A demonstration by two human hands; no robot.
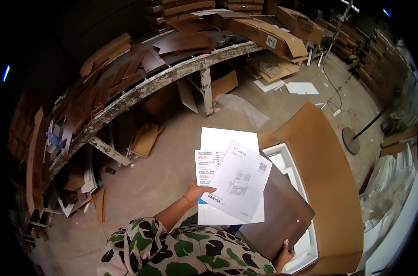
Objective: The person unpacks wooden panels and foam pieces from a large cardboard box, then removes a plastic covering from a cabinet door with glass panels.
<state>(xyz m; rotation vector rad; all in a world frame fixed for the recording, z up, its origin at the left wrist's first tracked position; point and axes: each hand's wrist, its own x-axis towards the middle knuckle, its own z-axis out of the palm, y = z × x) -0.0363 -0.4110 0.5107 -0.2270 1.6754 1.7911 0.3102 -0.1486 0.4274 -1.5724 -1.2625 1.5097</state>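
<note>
My left hand (198,193) is closed, its thumb on top of a white instruction booklet (239,184) with a cabinet drawing. Beneath the booklet lie a printed card (206,161) and a white foam sheet (229,137), apparently in the same grip. A dark brown board (287,198) tilts over the open carton (338,202). Around the board's near edge closes my right hand (285,256), thumb on top. White foam (282,154) lines the carton. The foam sheet and papers cover part of the board.
Ahead, a long worn workbench (147,85) carries brown boards (183,42) and a long cardboard box (266,37). Scraps lie below it at the left. Plastic film (243,108) and white pieces (302,88) are on the floor. A round-based stand (351,140) rises at the right, near wrapped white panels (386,188).
</note>
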